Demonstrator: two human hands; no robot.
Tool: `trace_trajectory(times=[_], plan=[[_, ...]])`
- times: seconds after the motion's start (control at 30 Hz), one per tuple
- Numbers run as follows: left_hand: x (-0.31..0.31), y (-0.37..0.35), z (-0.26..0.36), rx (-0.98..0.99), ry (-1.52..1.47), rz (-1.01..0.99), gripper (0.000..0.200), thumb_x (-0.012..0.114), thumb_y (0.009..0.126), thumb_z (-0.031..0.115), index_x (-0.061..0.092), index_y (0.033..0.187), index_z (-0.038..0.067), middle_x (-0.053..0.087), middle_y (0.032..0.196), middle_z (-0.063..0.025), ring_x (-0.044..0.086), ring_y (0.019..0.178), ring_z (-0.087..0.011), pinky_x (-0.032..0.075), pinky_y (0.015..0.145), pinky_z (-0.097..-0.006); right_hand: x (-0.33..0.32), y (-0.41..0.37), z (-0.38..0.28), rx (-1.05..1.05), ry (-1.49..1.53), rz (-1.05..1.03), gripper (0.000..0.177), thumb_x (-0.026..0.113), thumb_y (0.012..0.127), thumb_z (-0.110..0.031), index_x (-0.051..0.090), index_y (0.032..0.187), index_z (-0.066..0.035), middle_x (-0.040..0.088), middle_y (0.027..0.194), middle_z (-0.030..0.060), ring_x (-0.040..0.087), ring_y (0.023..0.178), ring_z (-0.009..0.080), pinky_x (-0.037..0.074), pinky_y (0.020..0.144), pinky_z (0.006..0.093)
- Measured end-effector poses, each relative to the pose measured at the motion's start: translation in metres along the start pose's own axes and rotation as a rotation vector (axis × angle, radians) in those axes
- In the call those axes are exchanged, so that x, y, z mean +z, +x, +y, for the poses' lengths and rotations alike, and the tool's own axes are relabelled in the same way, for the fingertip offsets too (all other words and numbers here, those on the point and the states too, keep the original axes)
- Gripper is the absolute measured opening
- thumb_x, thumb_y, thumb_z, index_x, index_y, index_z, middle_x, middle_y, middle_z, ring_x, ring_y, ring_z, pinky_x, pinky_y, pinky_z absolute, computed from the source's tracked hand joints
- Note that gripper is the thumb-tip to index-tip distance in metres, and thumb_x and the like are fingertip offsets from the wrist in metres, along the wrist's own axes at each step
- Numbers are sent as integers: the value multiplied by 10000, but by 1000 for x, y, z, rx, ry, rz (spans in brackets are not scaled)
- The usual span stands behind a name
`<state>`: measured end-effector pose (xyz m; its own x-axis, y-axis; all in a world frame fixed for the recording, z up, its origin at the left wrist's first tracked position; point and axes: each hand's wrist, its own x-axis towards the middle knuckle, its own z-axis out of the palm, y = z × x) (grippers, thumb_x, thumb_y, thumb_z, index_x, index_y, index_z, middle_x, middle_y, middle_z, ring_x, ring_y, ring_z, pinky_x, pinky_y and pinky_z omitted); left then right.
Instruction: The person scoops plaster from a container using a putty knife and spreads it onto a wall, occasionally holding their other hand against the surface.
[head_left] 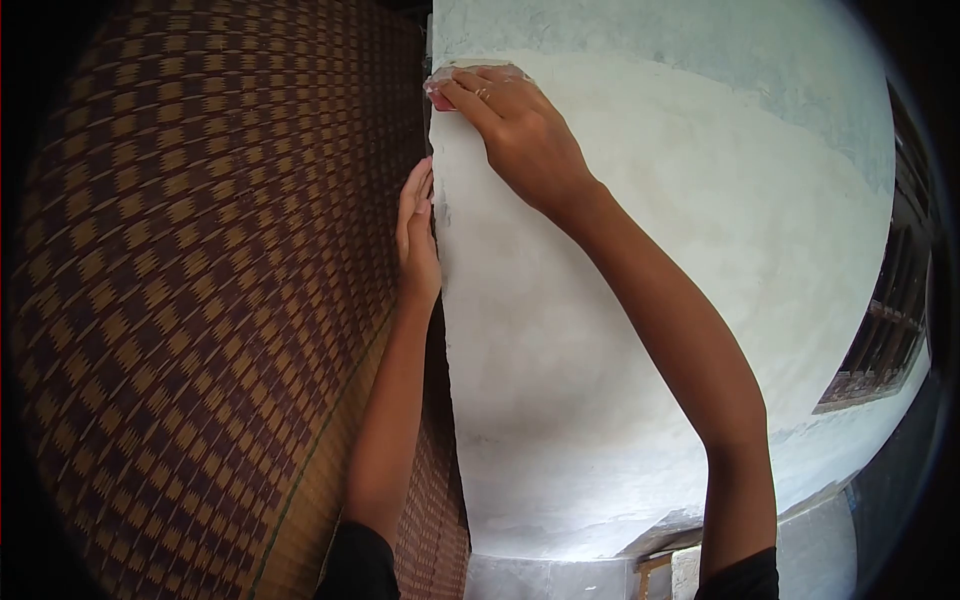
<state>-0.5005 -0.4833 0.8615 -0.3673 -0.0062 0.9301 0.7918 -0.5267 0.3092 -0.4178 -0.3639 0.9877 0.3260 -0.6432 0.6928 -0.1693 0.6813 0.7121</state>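
My right hand (515,125) is closed around a small red block (441,99) with a whitish, crumpled covering, pressed to the upper left edge of the white wall (620,300). Lower down, my left hand (418,225) lies along the wall's vertical left edge, its fingers stretched upward and holding nothing. The wall surface is smooth and off-white, with a bluish-grey band near the top.
A woven mat with a brown and tan pattern (200,280) stands along the left, close to my left arm. A dark barred window (885,320) is at the right. Below the wall are a grey surface (550,578) and a wooden frame piece (655,575).
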Motion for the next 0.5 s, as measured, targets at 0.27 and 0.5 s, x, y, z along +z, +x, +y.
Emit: trace_trajectory(times=[0.27, 0.5], plan=[[-6, 1, -5, 28, -51, -10, 583, 281, 1028, 328, 306, 1483, -36, 342, 1541, -184, 300, 1447, -269, 180, 1201, -383, 19, -7, -2, 28, -111, -156, 349, 591, 850, -51, 651, 1193, -57, 646, 1210, 129, 591, 1175, 311, 461, 1016, 404], [-11, 3, -3, -23, -120, -9, 600, 272, 1028, 363, 295, 1489, -20, 346, 1543, -188, 307, 1445, -262, 185, 1195, -380, 26, -28, -3, -42, -276, -247, 278, 610, 855, -112, 670, 1119, -46, 681, 1123, 123, 611, 1156, 291, 478, 981, 371]])
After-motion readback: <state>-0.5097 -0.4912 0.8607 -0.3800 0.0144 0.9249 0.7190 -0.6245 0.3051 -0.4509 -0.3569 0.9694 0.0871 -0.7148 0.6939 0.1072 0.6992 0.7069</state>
